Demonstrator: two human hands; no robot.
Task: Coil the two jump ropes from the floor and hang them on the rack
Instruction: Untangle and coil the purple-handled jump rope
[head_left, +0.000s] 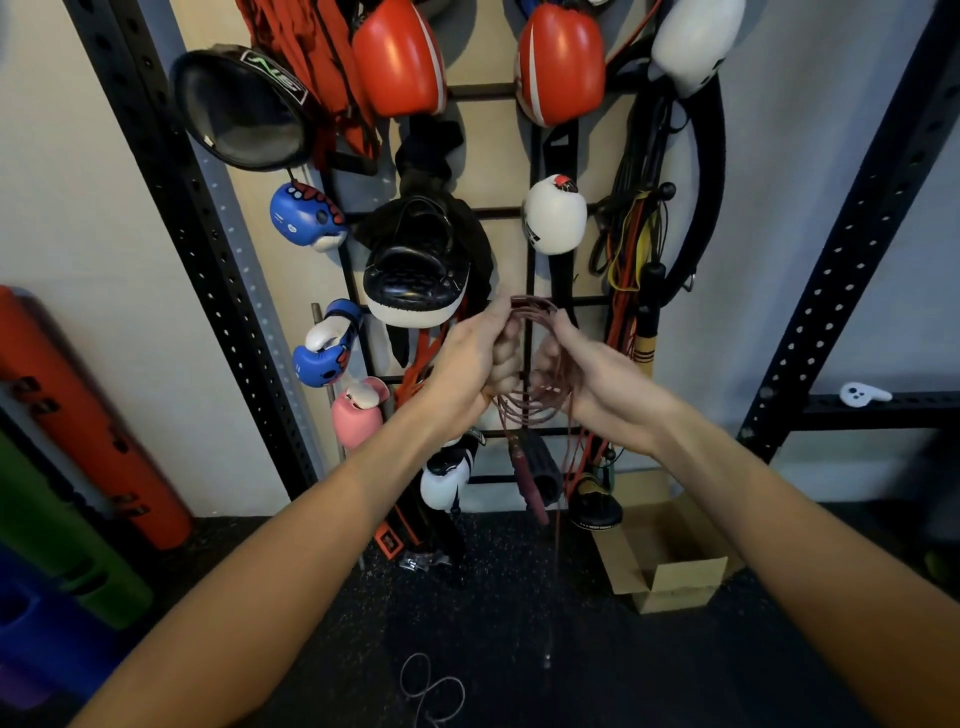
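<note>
Nearest: one thin pale rope (432, 688) in loose loops on the black floor (519, 623), untouched. Further in, one dark red rope (530, 400) coiled in several loops, one red handle (527, 480) hanging below, loose tail dropping to the floor. Left hand (475, 364) fisted round the coil's left side, right hand (587, 369) pinching its right side. Behind: wall rack (530, 213) crowded with boxing gloves, two red ones at the top.
</note>
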